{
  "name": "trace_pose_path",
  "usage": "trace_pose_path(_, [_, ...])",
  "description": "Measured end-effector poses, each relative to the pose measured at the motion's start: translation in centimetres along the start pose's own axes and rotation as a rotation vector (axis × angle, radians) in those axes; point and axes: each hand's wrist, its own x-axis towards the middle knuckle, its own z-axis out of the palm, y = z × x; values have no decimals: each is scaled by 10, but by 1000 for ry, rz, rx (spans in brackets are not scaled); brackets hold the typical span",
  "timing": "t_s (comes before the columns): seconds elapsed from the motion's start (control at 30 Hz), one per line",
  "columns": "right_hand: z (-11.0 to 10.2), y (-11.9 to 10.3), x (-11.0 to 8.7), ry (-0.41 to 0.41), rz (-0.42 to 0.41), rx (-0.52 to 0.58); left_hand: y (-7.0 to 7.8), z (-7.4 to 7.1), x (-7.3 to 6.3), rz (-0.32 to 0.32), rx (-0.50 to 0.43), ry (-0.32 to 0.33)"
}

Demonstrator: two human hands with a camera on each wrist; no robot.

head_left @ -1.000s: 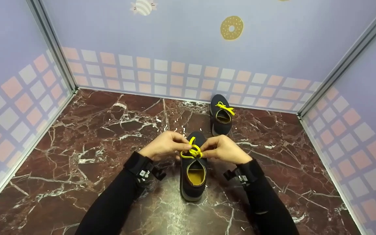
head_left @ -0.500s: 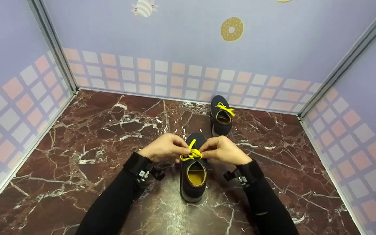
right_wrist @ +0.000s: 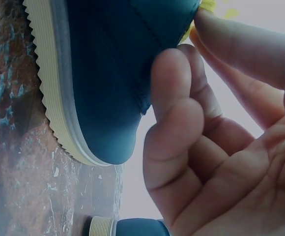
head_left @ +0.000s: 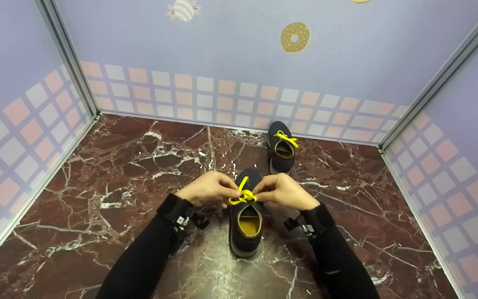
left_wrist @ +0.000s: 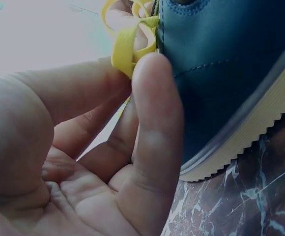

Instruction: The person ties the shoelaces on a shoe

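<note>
A dark shoe point(head_left: 246, 244) with a yellow lining stands on the floor, its toe pointing away from me. Over its tongue the yellow shoelace point(head_left: 246, 195) forms a small bunched knot with loops, and one strand sticks up toward the toe. From the left, my left hand point(head_left: 209, 189) pinches the lace between thumb and finger; the left wrist view shows a flat lace loop point(left_wrist: 124, 46) at those fingertips. On the other side my right hand point(head_left: 285, 192) pinches the lace close to the knot. In the right wrist view only a bit of yellow lace point(right_wrist: 208, 5) shows at the fingertips.
Behind and right of the worked shoe, a matching shoe point(head_left: 277, 128) with its yellow lace in a bow stands close to the back wall point(head_left: 181, 45). Side panels point(head_left: 10, 137) bound the marbled floor point(head_left: 160, 158) at left and right.
The round lace loop above the knot has become smaller and flatter. My left hand has shifted slightly down toward the knot; the right hand has stayed almost still.
</note>
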Motion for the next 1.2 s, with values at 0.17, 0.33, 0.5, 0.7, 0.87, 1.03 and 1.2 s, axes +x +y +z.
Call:
trace_pose_path(0.17, [-1, 3, 0, -5, -14, 19, 0, 2, 1, -5, -51, 29])
trace_pose_path(0.33, [-1, 3, 0, -12, -12, 13, 0, 3, 2, 0, -106, 58])
trace_pose_path(0.5, [-1, 2, -1, -20, 11, 8, 1, 3, 2, 17, -87, 58])
trace_pose_path(0.7, [0, 2, -1, -10, 3, 0, 2, 3, 1, 10, -71, 67])
trace_pose_path(0.87, [0, 1, 0, -7, -24, -14, 2, 3, 1, 16, -80, 64])
trace_pose_path(1.03, [1, 1, 1, -1, -46, -16, 3, 3, 1, 19, -104, 64])
trace_pose_path(1.2, [2, 2, 2, 10, -69, -27, 3, 3, 1, 19, -114, 57])
